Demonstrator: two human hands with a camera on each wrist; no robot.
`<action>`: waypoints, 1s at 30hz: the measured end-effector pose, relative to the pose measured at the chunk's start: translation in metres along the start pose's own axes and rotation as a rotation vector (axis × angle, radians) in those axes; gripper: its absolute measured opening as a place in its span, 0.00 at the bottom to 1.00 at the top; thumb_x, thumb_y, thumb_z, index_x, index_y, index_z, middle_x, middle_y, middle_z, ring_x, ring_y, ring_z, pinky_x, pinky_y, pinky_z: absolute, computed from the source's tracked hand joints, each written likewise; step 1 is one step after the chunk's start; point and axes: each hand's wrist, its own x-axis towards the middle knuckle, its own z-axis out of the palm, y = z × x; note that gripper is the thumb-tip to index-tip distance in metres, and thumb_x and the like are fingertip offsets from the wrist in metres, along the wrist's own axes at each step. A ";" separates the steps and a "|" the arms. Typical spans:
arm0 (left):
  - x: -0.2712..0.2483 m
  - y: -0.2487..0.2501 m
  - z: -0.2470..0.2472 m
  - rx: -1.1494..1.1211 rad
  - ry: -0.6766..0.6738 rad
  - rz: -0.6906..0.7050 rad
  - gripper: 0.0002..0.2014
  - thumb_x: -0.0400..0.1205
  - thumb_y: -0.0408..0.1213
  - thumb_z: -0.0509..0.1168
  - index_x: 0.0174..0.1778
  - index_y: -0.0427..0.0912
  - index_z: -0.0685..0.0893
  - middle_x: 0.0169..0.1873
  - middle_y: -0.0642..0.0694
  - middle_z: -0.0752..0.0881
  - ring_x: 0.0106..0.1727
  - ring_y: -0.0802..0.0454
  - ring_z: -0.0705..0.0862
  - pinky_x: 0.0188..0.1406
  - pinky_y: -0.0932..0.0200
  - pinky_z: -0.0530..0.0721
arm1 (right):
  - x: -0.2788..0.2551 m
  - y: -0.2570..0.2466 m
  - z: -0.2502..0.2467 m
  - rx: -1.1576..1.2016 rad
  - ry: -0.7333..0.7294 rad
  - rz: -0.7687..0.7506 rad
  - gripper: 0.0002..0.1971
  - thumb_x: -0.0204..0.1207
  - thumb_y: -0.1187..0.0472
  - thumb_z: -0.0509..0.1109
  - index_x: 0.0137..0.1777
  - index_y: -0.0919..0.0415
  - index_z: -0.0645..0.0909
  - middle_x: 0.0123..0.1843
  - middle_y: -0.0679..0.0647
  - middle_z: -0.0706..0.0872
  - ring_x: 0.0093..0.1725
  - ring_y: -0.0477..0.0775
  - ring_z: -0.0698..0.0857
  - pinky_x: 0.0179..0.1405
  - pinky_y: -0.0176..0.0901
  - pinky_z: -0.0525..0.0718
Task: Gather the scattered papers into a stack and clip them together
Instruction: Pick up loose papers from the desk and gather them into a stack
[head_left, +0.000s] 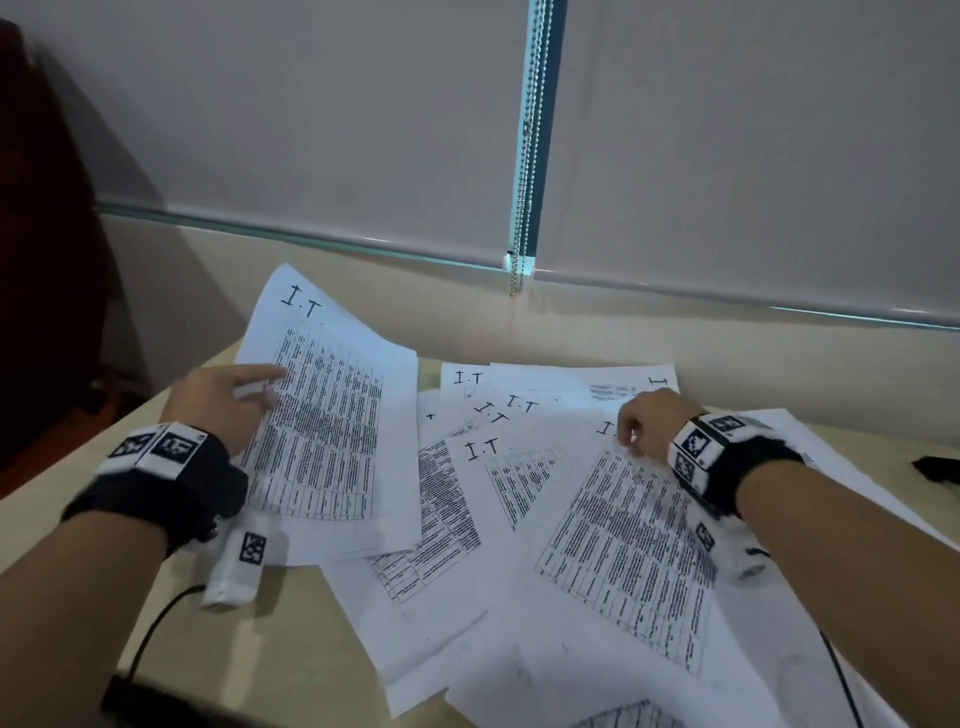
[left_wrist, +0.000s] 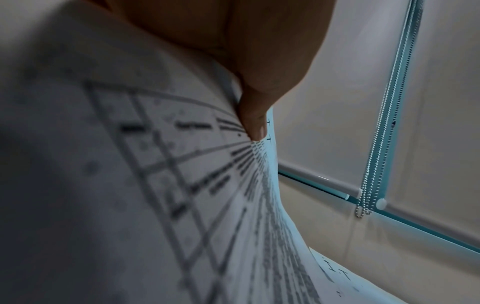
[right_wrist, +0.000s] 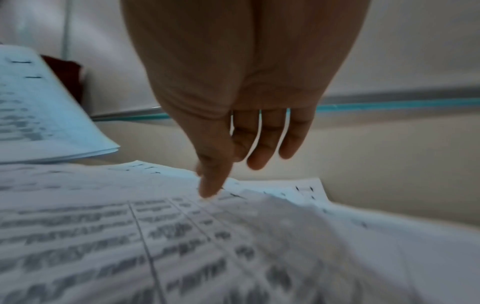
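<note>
The left hand (head_left: 221, 397) is pinching a small lifted sheaf of sheets (head_left: 332, 415) between thumb and fingers at the table's (head_left: 291, 654) left, while the right hand (head_left: 647, 422), fingers apart and pointing down, is touching the scattered papers (head_left: 519, 499) lying overlapped across the table.

The handwritten letters "I.T" stand at the top of the lifted sheet (head_left: 332, 415) on the left, and the same "I.T" is written on several of the scattered papers (head_left: 498, 415) in the middle of the table. The printed tables below these letters are too blurred to read. The black-and-white square markers (head_left: 174, 446) on the wrist bands carry patterns only, no readable words.
</note>
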 end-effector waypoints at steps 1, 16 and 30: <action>0.001 -0.002 0.002 -0.007 -0.002 0.002 0.12 0.78 0.32 0.69 0.56 0.49 0.88 0.44 0.38 0.87 0.31 0.49 0.78 0.22 0.84 0.71 | 0.002 -0.008 -0.004 -0.002 -0.002 -0.022 0.08 0.68 0.61 0.72 0.38 0.44 0.82 0.39 0.39 0.79 0.53 0.49 0.83 0.50 0.42 0.82; 0.006 -0.019 0.019 -0.034 -0.040 -0.008 0.11 0.77 0.36 0.70 0.50 0.58 0.88 0.56 0.39 0.88 0.43 0.34 0.87 0.19 0.79 0.74 | 0.016 0.001 0.009 -0.078 -0.119 0.170 0.58 0.49 0.36 0.82 0.77 0.56 0.58 0.70 0.59 0.72 0.67 0.64 0.78 0.59 0.57 0.79; 0.002 -0.012 0.015 -0.076 -0.044 -0.015 0.11 0.77 0.37 0.70 0.50 0.58 0.88 0.55 0.38 0.88 0.36 0.39 0.85 0.29 0.64 0.76 | 0.023 -0.128 0.000 -0.032 -0.090 -0.412 0.15 0.63 0.66 0.78 0.35 0.48 0.75 0.56 0.49 0.84 0.55 0.54 0.83 0.53 0.48 0.83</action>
